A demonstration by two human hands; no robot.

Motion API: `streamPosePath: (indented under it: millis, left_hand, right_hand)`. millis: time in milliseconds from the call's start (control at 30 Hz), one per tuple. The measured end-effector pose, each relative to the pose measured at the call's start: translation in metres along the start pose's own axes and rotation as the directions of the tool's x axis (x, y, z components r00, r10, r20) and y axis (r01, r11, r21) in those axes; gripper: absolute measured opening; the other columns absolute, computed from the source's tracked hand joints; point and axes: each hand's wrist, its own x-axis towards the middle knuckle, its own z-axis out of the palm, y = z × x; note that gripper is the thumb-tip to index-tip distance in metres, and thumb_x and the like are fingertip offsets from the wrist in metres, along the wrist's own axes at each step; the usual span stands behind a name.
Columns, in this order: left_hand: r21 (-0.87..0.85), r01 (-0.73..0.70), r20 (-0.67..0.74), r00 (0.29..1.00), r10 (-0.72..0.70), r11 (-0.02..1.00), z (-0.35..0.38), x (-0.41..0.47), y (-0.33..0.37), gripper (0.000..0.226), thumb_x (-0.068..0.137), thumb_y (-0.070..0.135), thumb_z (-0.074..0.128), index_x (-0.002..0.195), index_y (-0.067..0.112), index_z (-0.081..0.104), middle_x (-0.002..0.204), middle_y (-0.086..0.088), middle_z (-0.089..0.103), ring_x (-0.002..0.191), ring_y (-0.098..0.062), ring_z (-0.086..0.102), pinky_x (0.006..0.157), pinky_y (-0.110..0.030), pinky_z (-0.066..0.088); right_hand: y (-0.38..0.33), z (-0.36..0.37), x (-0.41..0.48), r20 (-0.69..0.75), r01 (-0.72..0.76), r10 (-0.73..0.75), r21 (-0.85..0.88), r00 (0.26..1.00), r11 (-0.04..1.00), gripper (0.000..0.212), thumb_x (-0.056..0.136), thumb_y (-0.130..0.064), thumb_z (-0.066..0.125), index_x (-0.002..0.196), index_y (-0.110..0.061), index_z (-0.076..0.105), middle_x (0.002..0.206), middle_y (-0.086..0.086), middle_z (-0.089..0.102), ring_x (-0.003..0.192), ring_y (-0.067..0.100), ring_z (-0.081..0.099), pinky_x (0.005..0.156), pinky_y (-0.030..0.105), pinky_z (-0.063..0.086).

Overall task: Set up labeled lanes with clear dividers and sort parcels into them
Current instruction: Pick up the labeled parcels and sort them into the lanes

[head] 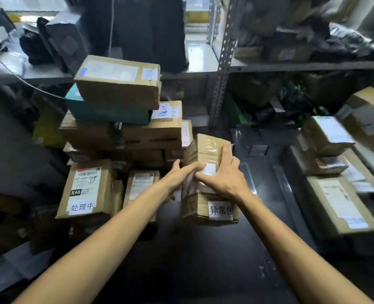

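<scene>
A small brown taped parcel (210, 148) stands tilted on top of a cardboard box (198, 207) that bears a white handwritten label (220, 210). My right hand (225, 178) grips the parcel from the right, index finger straight along its top and thumb on the near face. My left hand (181, 174) touches its left side with straight fingers. To the left lies another labelled box (87, 189) with a white handwritten label and an X46 sticker.
A tall stack of cardboard boxes (118, 84) with a teal box (107, 110) rises behind the left labelled box. More parcels (339, 205) lie at the right of the dark table (192, 260). Metal shelving (223, 62) holding bags stands behind.
</scene>
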Motion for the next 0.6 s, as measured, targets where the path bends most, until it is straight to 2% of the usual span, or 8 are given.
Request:
streamPosePath:
  millis: [67,100,167,300,367,433,500,600]
  left_hand:
    - [-0.045,0.005,0.053,0.999,-0.002,0.999,0.024,-0.005,0.004,0.114,0.06,0.06,0.076,0.153,0.031,0.017,0.149,-0.019,0.044,0.119,-0.031,0.059,0.08,-0.033,0.043]
    - [-0.063,-0.001,0.064,0.998,0.005,0.998,0.034,-0.006,0.006,0.109,0.064,0.057,0.076,0.152,0.031,0.018,0.149,-0.023,0.041,0.119,-0.033,0.057,0.048,-0.023,0.047]
    - [-0.045,-0.031,0.053,0.998,0.033,0.998,0.058,-0.01,0.011,0.107,0.069,0.055,0.073,0.154,0.032,0.012,0.149,-0.025,0.04,0.126,-0.04,0.051,0.072,-0.042,0.048]
    - [-0.032,-0.086,0.087,0.992,0.089,0.996,0.091,-0.023,0.025,0.104,0.059,0.067,0.064,0.147,0.02,0.035,0.125,-0.017,0.061,0.092,-0.025,0.068,0.044,-0.022,0.048]
    - [-0.047,-0.089,0.19,0.977,0.097,0.995,0.109,-0.032,0.033,0.091,0.059,0.069,0.059,0.132,0.014,0.054,0.109,-0.021,0.065,0.08,-0.026,0.07,0.06,-0.029,0.055]
    - [-0.046,-0.176,0.242,0.953,0.181,0.983,0.128,-0.038,0.037,0.073,0.077,0.064,0.051,0.126,0.01,0.058,0.124,-0.029,0.06,0.109,-0.045,0.06,0.098,-0.048,0.047]
    - [-0.09,-0.284,0.208,0.932,0.297,0.955,0.151,-0.045,0.043,0.054,0.095,0.054,0.038,0.115,0.011,0.062,0.118,-0.023,0.064,0.115,-0.048,0.055,0.103,-0.051,0.04]
    - [-0.041,-0.45,0.19,0.873,0.449,0.892,0.186,-0.055,0.057,0.046,0.105,0.045,0.023,0.1,0.055,0.067,0.106,0.018,0.07,0.114,-0.018,0.056,0.104,-0.04,0.034]
  right_hand:
    - [0.014,-0.017,-0.01,-0.034,-0.009,0.01,0.011,0.999,1.0,0.123,0.054,-0.078,0.058,0.151,-0.041,-0.007,0.144,0.011,0.03,0.122,0.037,0.051,0.098,0.043,0.046]
    - [0.02,-0.024,-0.015,-0.05,-0.008,0.009,0.027,0.999,1.0,0.121,0.051,-0.079,0.057,0.149,-0.044,-0.006,0.14,0.01,0.031,0.12,0.036,0.052,0.096,0.042,0.047]
    - [0.039,-0.042,-0.025,-0.095,0.023,-0.01,0.141,0.995,0.99,0.118,0.055,-0.077,0.067,0.148,-0.046,0.0,0.14,0.007,0.036,0.119,0.032,0.055,0.098,0.043,0.049]
    - [0.089,-0.082,-0.034,-0.083,-0.035,0.12,0.665,0.989,0.746,0.116,0.077,-0.056,0.077,0.159,-0.032,-0.002,0.157,0.008,0.038,0.135,0.025,0.049,0.111,0.044,0.041]
    - [0.117,-0.095,-0.039,0.159,-0.199,0.122,0.831,0.98,0.52,0.108,0.08,-0.052,0.075,0.16,-0.025,0.007,0.148,0.014,0.051,0.127,0.033,0.056,0.108,0.052,0.041]
    - [0.138,-0.101,-0.043,0.253,-0.232,0.017,0.858,0.967,0.459,0.093,0.076,-0.051,0.077,0.152,-0.021,0.033,0.137,0.022,0.059,0.128,0.051,0.051,0.112,0.068,0.028]
    - [0.151,-0.112,-0.051,0.173,-0.151,-0.006,0.874,0.985,0.461,0.083,0.07,-0.052,0.078,0.141,-0.023,0.047,0.132,0.019,0.064,0.124,0.051,0.056,0.108,0.075,0.029]
    - [0.17,-0.136,-0.061,0.072,-0.081,0.036,0.875,0.997,0.476,0.079,0.067,-0.054,0.078,0.137,-0.027,0.051,0.127,0.012,0.068,0.116,0.039,0.065,0.103,0.072,0.041]
